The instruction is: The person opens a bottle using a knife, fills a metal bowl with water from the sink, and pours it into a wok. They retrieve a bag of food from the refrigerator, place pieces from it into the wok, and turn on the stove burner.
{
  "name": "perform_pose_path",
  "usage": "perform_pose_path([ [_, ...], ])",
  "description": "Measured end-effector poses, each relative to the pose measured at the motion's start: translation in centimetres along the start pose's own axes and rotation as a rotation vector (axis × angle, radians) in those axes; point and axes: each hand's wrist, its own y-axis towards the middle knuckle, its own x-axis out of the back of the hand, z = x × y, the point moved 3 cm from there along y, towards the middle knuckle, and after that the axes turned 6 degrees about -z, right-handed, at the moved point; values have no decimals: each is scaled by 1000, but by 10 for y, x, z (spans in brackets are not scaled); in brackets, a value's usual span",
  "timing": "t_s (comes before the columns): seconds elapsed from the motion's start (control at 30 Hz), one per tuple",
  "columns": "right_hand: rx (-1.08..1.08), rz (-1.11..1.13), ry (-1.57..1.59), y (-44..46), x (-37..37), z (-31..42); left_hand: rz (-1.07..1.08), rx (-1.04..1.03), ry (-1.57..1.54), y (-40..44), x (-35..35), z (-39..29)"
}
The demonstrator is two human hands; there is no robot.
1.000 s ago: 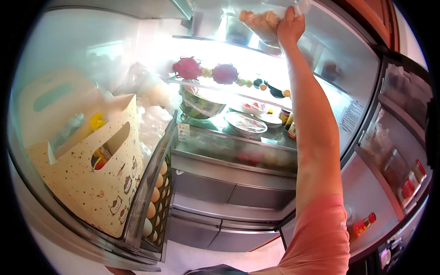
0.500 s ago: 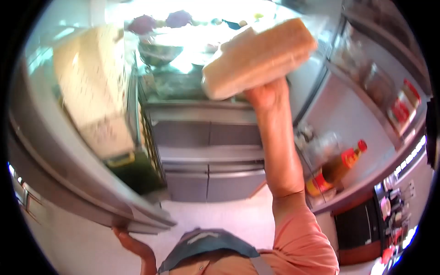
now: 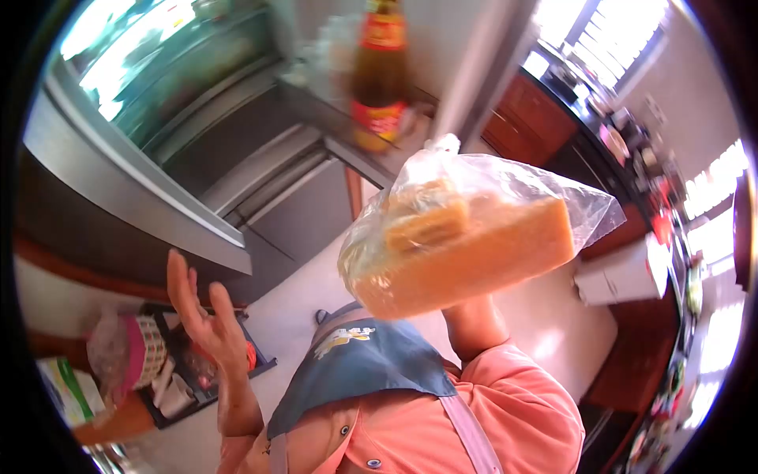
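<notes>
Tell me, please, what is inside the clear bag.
The bag holds a long orange block and at least one smaller piece; the block's far side is hidden.

- Bag: clear, thin plastic, glossy and crinkled.
- Block inside it: mostly matt-looking beneath the shiny film.
- Apron: smooth, fairly matt cloth; its straps are cloth too.
- Shirt: soft matt cloth, lightly creased, with shiny buttons.
- Fridge door: smooth, metal-looking edge with a satin sheen.
- Bottle: glossy, seemingly glass, though blurred.
- Cabinets: polished wood look.
- Floor: smooth, with a glossy reflection.
</notes>
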Motion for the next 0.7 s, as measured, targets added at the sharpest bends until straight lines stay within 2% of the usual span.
perform_pose_path([
  [0.07, 150, -29, -77, -32, 6, 29, 355, -287, -290, 17, -25, -64],
  [0.13, 258, -81, -132, -64, 11, 41, 542, -372, -576, 23, -72, -124],
  [0.2, 316, -228, -119, -88, 25, 38, 728, -244, -788, 9, -121, -150],
  [0.23, 242, -396, 12, -95, 40, 37, 745, -296, -780, 5, -140, -155],
  [0.27, 311, -451, -98, -97, 44, 36, 765, -193, -790, -2, -152, -154],
  [0.4, 280, -563, 144, -109, 63, 28, 890, 93, -846, -19, -178, -146],
  [0.5, 296, -754, 128, -123, 76, 15, 1057, 127, -749, -23, -183, -143],
  [0.6, 294, -897, 149, -123, 80, 5, 1128, 117, -810, -30, -193, -125],
  [0.7, 285, -899, 154, -118, 97, -1, 1208, 273, -833, -30, -198, -114],
])
